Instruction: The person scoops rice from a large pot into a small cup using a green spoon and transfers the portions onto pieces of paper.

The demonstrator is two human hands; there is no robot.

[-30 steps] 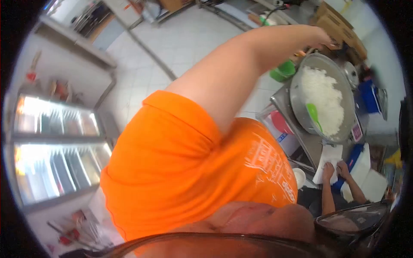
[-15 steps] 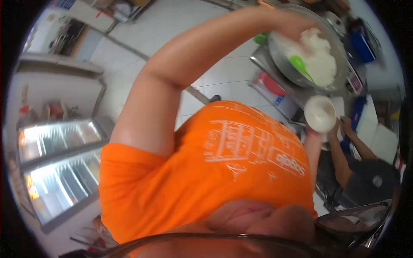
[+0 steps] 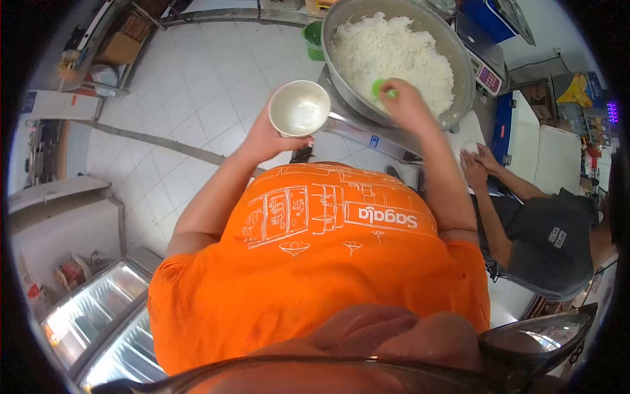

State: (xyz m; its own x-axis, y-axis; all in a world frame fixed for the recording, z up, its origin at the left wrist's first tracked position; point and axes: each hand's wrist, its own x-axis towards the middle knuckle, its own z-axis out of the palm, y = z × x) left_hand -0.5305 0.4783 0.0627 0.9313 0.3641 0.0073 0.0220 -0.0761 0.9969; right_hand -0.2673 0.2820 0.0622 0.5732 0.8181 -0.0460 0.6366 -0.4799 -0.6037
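My left hand (image 3: 264, 136) is closed around a white round bowl (image 3: 300, 109), which is tilted so its pale inside shows; a whitish patch lies at the bottom. At the big grey metal basin (image 3: 335, 62), my right hand (image 3: 407, 106) grips a bright green spoon (image 3: 378, 88), its tip largely hidden against the food. White crumbly food (image 3: 394, 56) that looks like cooked rice is heaped in the basin. The bowl is held to the left of the basin, apart from it.
A green bucket (image 3: 313, 44) stands left of the basin, and a scale (image 3: 487, 77) to its right. A co-worker's hands (image 3: 478, 163) are at a white surface, with an open blue-and-white cooler (image 3: 522, 134) beside them. Lit display cases (image 3: 98, 308) are at lower left.
The bowl has passed from my right hand to my left. My left hand has left the basin; my right hand has moved up to it and taken the green spoon.
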